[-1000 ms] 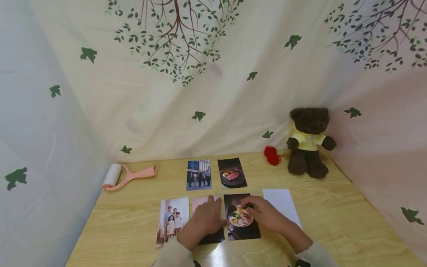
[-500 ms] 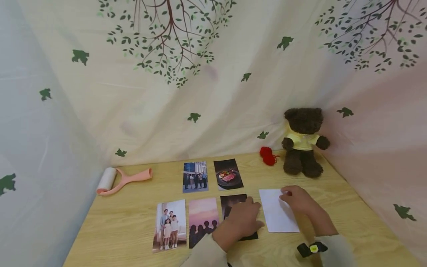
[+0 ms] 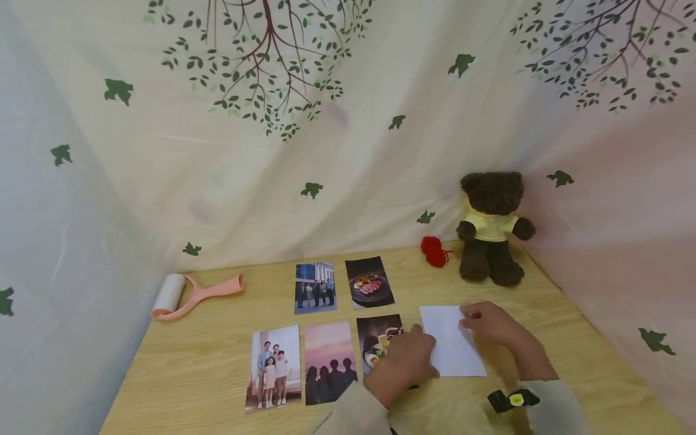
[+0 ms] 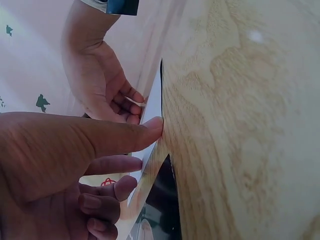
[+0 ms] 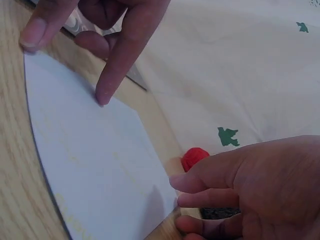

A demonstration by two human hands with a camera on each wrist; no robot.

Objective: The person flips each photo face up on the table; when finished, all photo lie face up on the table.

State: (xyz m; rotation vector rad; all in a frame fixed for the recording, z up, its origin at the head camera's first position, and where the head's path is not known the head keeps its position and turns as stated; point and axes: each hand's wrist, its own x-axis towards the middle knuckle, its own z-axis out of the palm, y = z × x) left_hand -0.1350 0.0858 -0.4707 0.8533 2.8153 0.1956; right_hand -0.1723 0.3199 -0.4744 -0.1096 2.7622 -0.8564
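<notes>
A white card [image 3: 448, 347] with faint yellow print lies at the right end of the front row of photos, one hand at each side. My left hand [image 3: 403, 364] touches its left edge; in the right wrist view the thumb is at the near corner and the index fingertip farther along that edge. My right hand [image 3: 493, 327] pinches the far right edge between thumb and fingers [image 5: 210, 198]. Partly covered by my left hand is a photo of a noodle bowl [image 3: 375, 338]. Left of it lie a photo of silhouettes at sunset [image 3: 328, 356] and a family photo [image 3: 274, 368].
Behind that row lie a photo of people outside a building [image 3: 315, 291] and one of sliced meat [image 3: 371, 285]. A pink-handled lint roller [image 3: 201, 295] lies back left. Red yarn [image 3: 435, 251] and a teddy bear [image 3: 492, 232] are back right, before a cloth backdrop [image 3: 244, 181].
My left hand has gone right, from the sunset photo past the noodle photo to the white card's left edge. My right hand has moved from the noodle photo to the card's far right edge.
</notes>
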